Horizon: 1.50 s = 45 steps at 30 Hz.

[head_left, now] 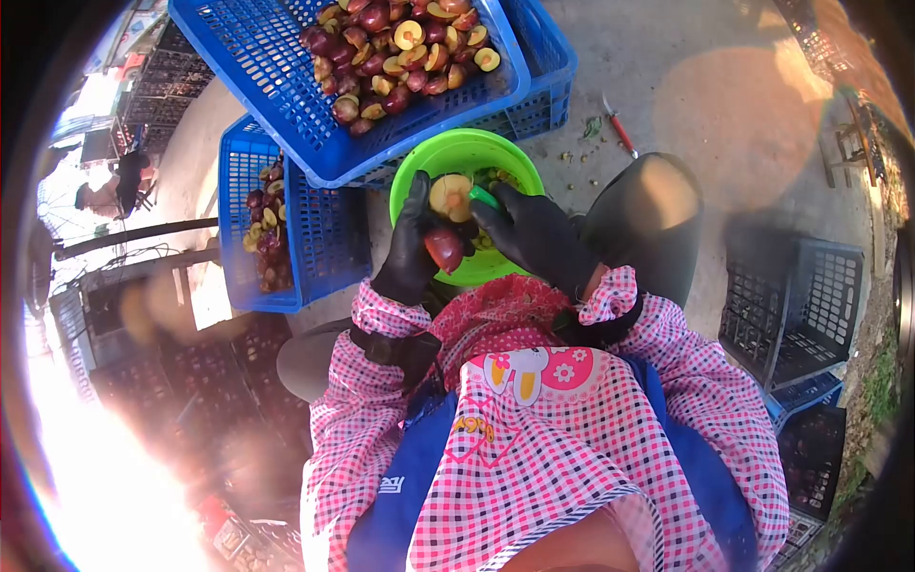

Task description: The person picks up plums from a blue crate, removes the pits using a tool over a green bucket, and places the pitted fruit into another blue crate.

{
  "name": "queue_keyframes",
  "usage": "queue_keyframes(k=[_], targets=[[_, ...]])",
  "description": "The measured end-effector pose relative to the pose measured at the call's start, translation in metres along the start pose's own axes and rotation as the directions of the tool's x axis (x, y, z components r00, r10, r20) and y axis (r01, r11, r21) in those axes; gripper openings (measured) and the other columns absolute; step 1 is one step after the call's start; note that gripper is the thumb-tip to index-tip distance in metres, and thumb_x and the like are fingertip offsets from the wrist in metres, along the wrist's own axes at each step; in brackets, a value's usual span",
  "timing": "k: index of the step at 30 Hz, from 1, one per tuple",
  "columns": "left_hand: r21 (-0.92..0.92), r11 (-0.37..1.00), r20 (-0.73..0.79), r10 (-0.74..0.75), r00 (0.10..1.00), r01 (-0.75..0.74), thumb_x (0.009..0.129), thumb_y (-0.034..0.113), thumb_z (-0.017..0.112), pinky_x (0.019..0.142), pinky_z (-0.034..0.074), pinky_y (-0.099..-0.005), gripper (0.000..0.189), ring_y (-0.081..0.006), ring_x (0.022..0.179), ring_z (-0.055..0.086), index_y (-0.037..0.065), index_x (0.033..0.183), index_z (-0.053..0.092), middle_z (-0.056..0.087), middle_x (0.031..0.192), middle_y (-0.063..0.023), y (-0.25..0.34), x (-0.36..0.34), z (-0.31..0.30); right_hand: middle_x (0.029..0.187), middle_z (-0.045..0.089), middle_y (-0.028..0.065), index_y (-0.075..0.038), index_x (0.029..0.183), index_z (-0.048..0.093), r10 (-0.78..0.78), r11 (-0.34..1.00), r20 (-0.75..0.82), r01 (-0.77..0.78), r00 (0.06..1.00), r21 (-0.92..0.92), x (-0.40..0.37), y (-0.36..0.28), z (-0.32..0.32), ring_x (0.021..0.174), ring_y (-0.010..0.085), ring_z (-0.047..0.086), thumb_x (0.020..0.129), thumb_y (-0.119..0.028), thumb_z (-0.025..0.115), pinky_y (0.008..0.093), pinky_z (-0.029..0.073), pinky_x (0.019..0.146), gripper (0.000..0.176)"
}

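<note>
Both my hands wear black gloves and are over a bright green bucket (pixel 464 143) between my knees. My left hand (pixel 408 243) is closed around a cut plum half (pixel 450 196), its pale yellow flesh facing up. A dark red plum piece (pixel 443 250) sits lower against the same palm. My right hand (pixel 545 240) grips a small tool by its green handle (pixel 484 197), close beside the cut face; its working end is hidden. Small greenish bits (pixel 496 179) lie inside the bucket.
A tilted blue crate (pixel 257 67) of halved plums (pixel 396 57) rests on another blue crate (pixel 548 57) ahead. A further blue crate (pixel 329 253) with plums stands left. A red-handled knife (pixel 621 133) lies on the concrete floor. Black crates (pixel 796 305) stand right.
</note>
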<state>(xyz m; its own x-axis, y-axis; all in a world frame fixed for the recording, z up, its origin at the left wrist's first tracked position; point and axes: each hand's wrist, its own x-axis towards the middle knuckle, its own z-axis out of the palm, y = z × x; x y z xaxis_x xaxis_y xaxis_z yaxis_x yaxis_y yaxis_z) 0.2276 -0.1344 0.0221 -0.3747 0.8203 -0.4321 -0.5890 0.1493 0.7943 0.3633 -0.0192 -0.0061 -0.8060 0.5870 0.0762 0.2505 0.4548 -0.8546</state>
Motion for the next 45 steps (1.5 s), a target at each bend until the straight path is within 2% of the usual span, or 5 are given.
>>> queue_keyframes(k=[19,24,30,37,45], targets=[[0.282,0.956,-0.129,0.115,0.985,-0.074,0.104,0.048,0.030,0.073,0.054,-0.0282,0.057,-0.0147,0.079,0.064,0.000,0.108,0.062,0.066,0.089,-0.0071,0.001,0.020,-0.001,0.065,0.062,0.0181,0.002,0.092,0.063,-0.089,0.966,0.435,-0.030,0.896,0.258,0.010,0.006,-0.009,0.061,0.0330,0.064,0.096,-0.046,0.050,0.0448,0.049,0.062,0.050],[0.328,0.904,0.113,0.251,0.961,-0.275,0.103,0.049,0.034,0.074,0.052,-0.0291,0.058,-0.0138,0.081,0.063,0.000,0.105,0.063,0.067,0.090,-0.0070,0.004,0.025,-0.011,0.050,0.038,-0.0009,-0.009,0.091,0.056,-0.205,0.033,0.861,-0.876,0.465,0.481,0.003,0.010,-0.013,0.038,0.0086,0.038,0.100,-0.049,0.040,0.0253,0.029,0.039,0.045],[0.613,0.647,0.029,0.555,0.832,-0.453,0.103,0.047,0.036,0.071,0.050,-0.0297,0.056,-0.0132,0.079,0.061,-0.001,0.099,0.065,0.067,0.088,-0.0058,-0.001,0.033,0.016,0.048,0.033,-0.0035,-0.011,0.086,0.053,-0.460,-0.410,0.691,-0.824,0.558,0.392,-0.006,0.007,0.007,0.035,0.0055,0.027,0.100,-0.054,0.039,0.0223,0.022,0.036,0.047],[0.720,0.692,-0.446,0.399,0.801,0.055,0.103,0.045,0.037,0.066,0.048,-0.0380,0.056,-0.0252,0.074,0.064,0.000,0.088,0.066,0.066,0.078,-0.0162,0.029,0.026,-0.017,0.048,0.037,-0.0008,-0.009,0.085,0.053,-0.153,0.004,0.698,-0.706,0.699,0.708,-0.007,-0.005,0.000,0.035,0.0092,0.032,0.102,-0.049,0.035,0.0247,0.026,0.035,0.047],[0.638,-0.145,-0.030,0.977,0.212,0.757,0.091,0.041,0.063,0.084,0.050,-0.0490,0.045,-0.0389,0.093,0.065,0.005,0.118,0.063,0.066,0.110,-0.0188,0.173,-0.030,-0.154,0.055,0.052,0.0050,-0.002,0.090,0.060,0.148,0.452,0.607,-0.599,0.781,0.661,0.002,0.001,0.003,0.037,0.0108,0.044,0.100,-0.044,0.045,0.0260,0.037,0.038,0.046]])
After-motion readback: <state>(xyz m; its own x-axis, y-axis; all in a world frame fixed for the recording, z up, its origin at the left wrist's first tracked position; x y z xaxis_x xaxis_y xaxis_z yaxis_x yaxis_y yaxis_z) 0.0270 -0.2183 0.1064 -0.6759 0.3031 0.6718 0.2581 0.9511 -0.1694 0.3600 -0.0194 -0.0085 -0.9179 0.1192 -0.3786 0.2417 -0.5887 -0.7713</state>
